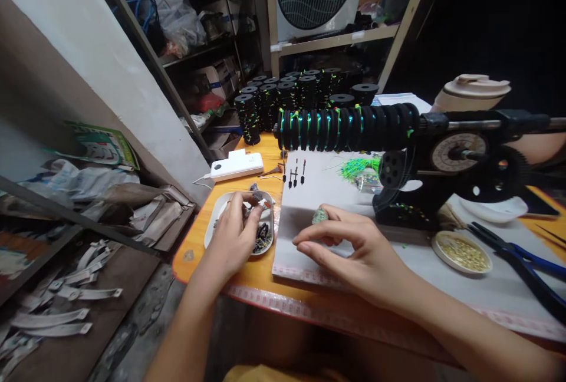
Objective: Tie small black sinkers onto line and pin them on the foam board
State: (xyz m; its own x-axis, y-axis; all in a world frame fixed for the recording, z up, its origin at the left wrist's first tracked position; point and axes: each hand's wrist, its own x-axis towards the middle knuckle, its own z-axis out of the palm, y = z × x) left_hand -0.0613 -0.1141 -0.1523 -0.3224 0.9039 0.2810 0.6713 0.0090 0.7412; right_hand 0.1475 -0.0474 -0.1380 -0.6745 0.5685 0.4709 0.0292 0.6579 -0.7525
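My left hand (pixel 232 226) reaches over a white dish (pixel 210 239) of small dark and yellowish parts. Its fingers are bent together, and what they pinch, if anything, is hidden. A grey lump (pixel 255 189) shows just beyond the fingertips. My right hand (pixel 349 243) hovers above the white board (pixel 305 255), with thumb and forefinger nearly meeting and no part visible between them. Behind the forefinger, its curled fingers hold a greenish, speckled lump (pixel 319 215). Several small black pieces (pixel 295 178) lie on the board, beyond both hands.
A winding machine (pixel 411 193) carries a black ribbed roller (pixel 349 127) wound with green thread across the board. Wound black spools (pixel 247 117) stand behind. To the right are a bowl of golden beads (pixel 462 252) and blue-handled pliers (pixel 522 258). A white power bank (pixel 236 165) lies back left.
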